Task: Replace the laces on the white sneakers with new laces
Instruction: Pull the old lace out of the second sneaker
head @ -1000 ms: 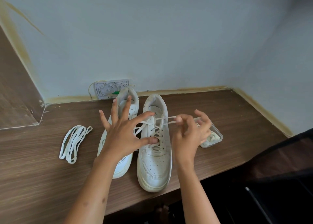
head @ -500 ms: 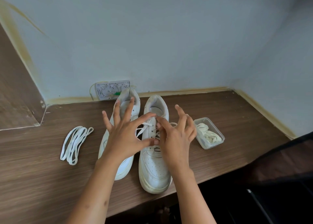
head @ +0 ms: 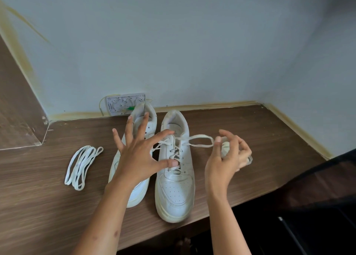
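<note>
Two white sneakers stand side by side on the wooden table [head: 38, 206], toes toward me. My left hand [head: 138, 156] is spread over them, thumb pressing the crossed laces of the right sneaker [head: 174, 195] and forefinger touching its tongue. It hides much of the left sneaker [head: 138, 193]. My right hand [head: 225, 162] pinches a loop of the old lace [head: 202, 146], pulled out sideways to the right from the upper eyelets. A bundle of new white laces [head: 81, 166] lies on the table left of the shoes.
A clear plastic container [head: 248, 159] sits mostly hidden behind my right hand. A white wall box [head: 119, 104] with wires is against the wall behind the left sneaker. The table's front edge runs just below the toes, with a dark drop beyond.
My right hand went from the eyelets out to the right, drawing a lace loop with it. My left hand stayed spread on the shoes.
</note>
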Demonstrator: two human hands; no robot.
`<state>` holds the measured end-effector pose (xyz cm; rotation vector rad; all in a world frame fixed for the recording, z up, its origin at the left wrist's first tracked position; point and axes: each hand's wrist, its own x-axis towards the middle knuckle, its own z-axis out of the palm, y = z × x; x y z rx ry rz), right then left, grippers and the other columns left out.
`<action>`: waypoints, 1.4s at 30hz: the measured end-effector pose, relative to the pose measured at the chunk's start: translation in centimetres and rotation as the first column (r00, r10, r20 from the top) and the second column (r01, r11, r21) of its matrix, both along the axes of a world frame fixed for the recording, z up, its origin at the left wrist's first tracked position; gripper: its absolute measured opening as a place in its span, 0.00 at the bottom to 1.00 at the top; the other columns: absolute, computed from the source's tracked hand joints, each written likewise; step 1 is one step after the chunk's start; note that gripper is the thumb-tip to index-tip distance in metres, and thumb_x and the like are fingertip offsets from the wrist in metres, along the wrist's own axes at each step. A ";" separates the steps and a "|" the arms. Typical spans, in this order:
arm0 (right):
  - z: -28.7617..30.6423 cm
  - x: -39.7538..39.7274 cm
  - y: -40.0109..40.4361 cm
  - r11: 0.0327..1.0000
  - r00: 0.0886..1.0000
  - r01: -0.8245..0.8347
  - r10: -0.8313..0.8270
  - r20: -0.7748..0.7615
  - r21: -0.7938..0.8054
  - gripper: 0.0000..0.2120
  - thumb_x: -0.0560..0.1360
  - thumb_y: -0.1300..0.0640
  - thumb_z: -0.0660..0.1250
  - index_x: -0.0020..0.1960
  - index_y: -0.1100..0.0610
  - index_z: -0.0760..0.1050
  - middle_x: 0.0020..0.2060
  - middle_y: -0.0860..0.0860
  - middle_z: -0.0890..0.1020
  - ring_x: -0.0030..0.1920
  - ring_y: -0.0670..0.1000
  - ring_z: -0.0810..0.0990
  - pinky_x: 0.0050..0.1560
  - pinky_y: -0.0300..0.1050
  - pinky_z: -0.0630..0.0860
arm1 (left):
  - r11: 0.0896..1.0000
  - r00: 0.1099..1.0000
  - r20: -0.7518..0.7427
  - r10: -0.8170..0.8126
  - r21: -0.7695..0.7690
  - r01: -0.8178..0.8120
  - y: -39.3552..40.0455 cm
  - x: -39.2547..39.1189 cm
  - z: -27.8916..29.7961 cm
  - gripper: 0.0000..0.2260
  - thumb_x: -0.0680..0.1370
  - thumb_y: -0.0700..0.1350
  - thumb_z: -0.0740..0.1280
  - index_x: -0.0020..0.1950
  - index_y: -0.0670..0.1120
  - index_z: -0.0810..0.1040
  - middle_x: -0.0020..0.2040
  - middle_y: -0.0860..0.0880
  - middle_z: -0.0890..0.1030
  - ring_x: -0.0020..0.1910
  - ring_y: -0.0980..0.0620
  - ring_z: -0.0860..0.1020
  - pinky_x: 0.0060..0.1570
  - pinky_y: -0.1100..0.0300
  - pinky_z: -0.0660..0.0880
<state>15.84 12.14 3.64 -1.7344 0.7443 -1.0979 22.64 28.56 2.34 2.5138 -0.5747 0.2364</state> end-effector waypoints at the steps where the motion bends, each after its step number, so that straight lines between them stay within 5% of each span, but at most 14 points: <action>1: 0.0 0.1 0.2 0.992 0.999 -0.049 0.049 0.000 -0.113 0.08 0.80 0.55 0.65 0.54 0.43 0.79 0.65 0.45 0.63 0.62 0.47 0.61 0.64 0.64 0.68 | 1.000 1.000 -0.001 0.002 -0.002 -0.002 0.0 0.0 0.0 0.37 0.58 0.82 0.57 0.67 0.78 0.61 0.80 0.58 0.42 0.76 0.50 0.28 0.69 0.36 0.27; 4: -0.6 0.5 1.0 0.868 0.954 -0.267 0.176 -0.242 -0.420 0.10 0.78 0.54 0.67 0.55 0.40 0.80 0.72 0.50 0.61 0.68 0.54 0.58 0.67 0.63 0.64 | 1.000 1.000 0.000 0.007 0.011 -0.007 -0.1 0.0 0.0 0.38 0.58 0.82 0.56 0.67 0.78 0.59 0.80 0.58 0.41 0.76 0.51 0.28 0.69 0.36 0.27; 7: -1.6 0.9 2.3 0.761 0.879 -0.413 0.190 -0.437 -0.501 0.10 0.80 0.50 0.65 0.59 0.40 0.78 0.75 0.53 0.60 0.72 0.58 0.55 0.68 0.63 0.57 | 1.000 1.000 0.005 0.012 0.021 -0.012 -0.1 -0.1 0.1 0.38 0.58 0.81 0.55 0.68 0.79 0.55 0.80 0.58 0.41 0.76 0.49 0.30 0.69 0.36 0.28; 11: -1.7 1.5 2.2 0.790 0.932 -0.308 0.138 -0.336 -0.531 0.07 0.75 0.57 0.71 0.47 0.45 0.82 0.70 0.50 0.67 0.69 0.57 0.60 0.66 0.62 0.60 | 1.000 1.000 0.005 0.011 0.029 -0.012 0.0 -0.1 0.1 0.39 0.58 0.82 0.55 0.68 0.78 0.57 0.80 0.58 0.41 0.76 0.50 0.29 0.69 0.35 0.29; 16: -0.9 1.0 1.0 0.959 0.990 0.013 -0.051 -0.128 -0.283 0.09 0.74 0.64 0.69 0.42 0.51 0.79 0.65 0.52 0.67 0.61 0.55 0.63 0.63 0.63 0.63 | 1.000 1.000 -0.010 -0.005 0.014 0.006 -0.1 0.0 0.1 0.37 0.58 0.82 0.57 0.67 0.79 0.57 0.80 0.58 0.41 0.75 0.51 0.27 0.69 0.35 0.28; 24: -1.0 1.3 2.0 0.972 0.986 0.056 -0.090 -0.141 -0.228 0.12 0.77 0.67 0.65 0.42 0.51 0.74 0.65 0.54 0.66 0.60 0.56 0.66 0.63 0.51 0.56 | 1.000 1.000 -0.001 -0.011 0.002 0.011 -0.1 -0.1 0.2 0.38 0.57 0.81 0.57 0.68 0.77 0.59 0.80 0.57 0.42 0.75 0.51 0.28 0.69 0.34 0.28; 30: -0.2 -0.1 -2.5 0.957 0.963 0.261 -0.250 -0.099 0.127 0.07 0.78 0.65 0.65 0.46 0.55 0.77 0.63 0.52 0.67 0.61 0.50 0.65 0.70 0.56 0.64 | 1.000 0.999 -0.031 0.016 -0.006 -0.016 0.9 0.4 0.2 0.39 0.57 0.82 0.57 0.68 0.74 0.63 0.81 0.57 0.44 0.77 0.49 0.30 0.68 0.36 0.27; 36: 0.0 -1.0 -2.1 0.975 0.968 0.212 -0.218 -0.121 -0.064 0.07 0.80 0.57 0.66 0.44 0.49 0.75 0.62 0.51 0.68 0.56 0.47 0.61 0.69 0.57 0.62 | 1.000 1.000 -0.018 0.011 -0.004 -0.011 0.0 0.0 0.1 0.38 0.58 0.81 0.59 0.68 0.75 0.62 0.81 0.56 0.46 0.77 0.51 0.31 0.69 0.35 0.28; 40: 0.0 -1.4 -2.9 0.990 0.988 0.119 -0.126 -0.087 -0.081 0.31 0.67 0.80 0.60 0.48 0.44 0.80 0.63 0.47 0.68 0.61 0.50 0.62 0.62 0.56 0.72 | 1.000 1.000 -0.020 0.018 0.002 -0.018 0.1 0.0 0.0 0.38 0.58 0.81 0.58 0.68 0.76 0.61 0.80 0.56 0.45 0.76 0.51 0.31 0.68 0.35 0.28; 42: 0.2 -1.7 -2.7 0.979 0.993 0.071 -0.088 -0.077 -0.192 0.37 0.63 0.82 0.56 0.47 0.41 0.80 0.63 0.45 0.70 0.62 0.51 0.62 0.60 0.53 0.72 | 1.000 1.000 -0.024 0.014 0.001 -0.014 0.1 0.0 0.1 0.38 0.57 0.81 0.57 0.67 0.76 0.62 0.80 0.57 0.45 0.77 0.51 0.32 0.69 0.35 0.28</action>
